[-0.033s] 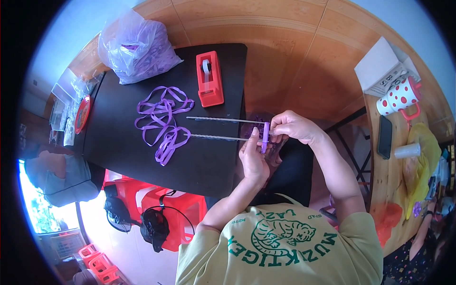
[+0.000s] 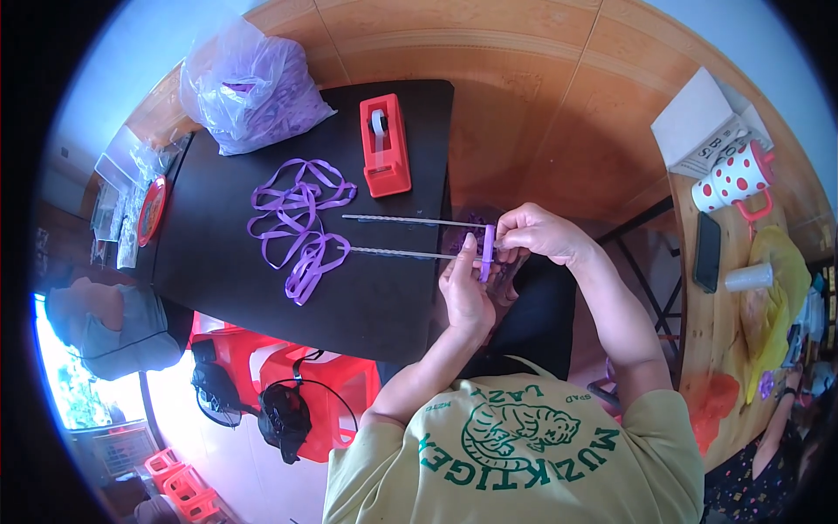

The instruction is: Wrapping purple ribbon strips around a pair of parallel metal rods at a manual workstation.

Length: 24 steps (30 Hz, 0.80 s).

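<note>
Two thin twisted metal rods (image 2: 393, 218) stick out side by side over the black table's right edge. Purple ribbon (image 2: 488, 246) spans their right ends as a short band. My left hand (image 2: 469, 293) is closed on this ribbon and the nearer rod, its thumb pointing up along the band. From the other side, my right hand (image 2: 537, 237) pinches the ribbon with thumb and fingertips, which partly hide it. A loose tangle of purple ribbon (image 2: 301, 223) lies on the table by the rods' left ends. Beneath my hands, a clear bag with dark purple bits (image 2: 472, 220) shows partly.
A red tape dispenser (image 2: 385, 148) and a plastic bag of purple pieces (image 2: 257, 96) stand on the black table (image 2: 218, 279). Red stools (image 2: 336, 384) are at its near side. On the right, a wooden table (image 2: 698, 349) bears a phone (image 2: 707, 251) and a dotted cup (image 2: 733, 179).
</note>
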{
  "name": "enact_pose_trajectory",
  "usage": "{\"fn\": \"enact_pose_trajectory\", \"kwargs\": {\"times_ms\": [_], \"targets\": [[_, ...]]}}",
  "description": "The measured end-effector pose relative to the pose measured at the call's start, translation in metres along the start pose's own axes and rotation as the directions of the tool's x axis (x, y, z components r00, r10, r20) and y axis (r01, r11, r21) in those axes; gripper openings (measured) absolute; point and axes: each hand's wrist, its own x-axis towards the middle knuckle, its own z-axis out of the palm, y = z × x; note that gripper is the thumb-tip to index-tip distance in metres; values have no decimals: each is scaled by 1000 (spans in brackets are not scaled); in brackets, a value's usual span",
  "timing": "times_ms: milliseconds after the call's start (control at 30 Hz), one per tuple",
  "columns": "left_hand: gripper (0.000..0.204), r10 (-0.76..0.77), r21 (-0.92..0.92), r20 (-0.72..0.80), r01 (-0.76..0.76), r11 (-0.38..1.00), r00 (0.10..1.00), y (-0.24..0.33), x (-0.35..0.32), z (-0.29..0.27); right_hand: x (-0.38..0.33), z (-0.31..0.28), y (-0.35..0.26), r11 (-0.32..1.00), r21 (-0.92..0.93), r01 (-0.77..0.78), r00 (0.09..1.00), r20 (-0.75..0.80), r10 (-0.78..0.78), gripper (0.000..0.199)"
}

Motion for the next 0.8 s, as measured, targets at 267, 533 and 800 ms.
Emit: {"fn": "enact_pose_trajectory", "kwargs": {"times_ms": [267, 533, 800], "targets": [[30, 49, 34, -35, -48, 998, 998, -2, 4, 5, 6, -2, 3, 1000, -2, 23, 999, 25, -23, 14], [27, 187, 120, 20, -188, 975, 982, -7, 1, 4, 9, -6, 9, 998, 31, 55, 997, 46, -57, 14], [21, 185, 61, -37, -182, 981, 982, -15, 15, -2, 9, -9, 11, 997, 36, 69, 995, 68, -71, 15]]}}
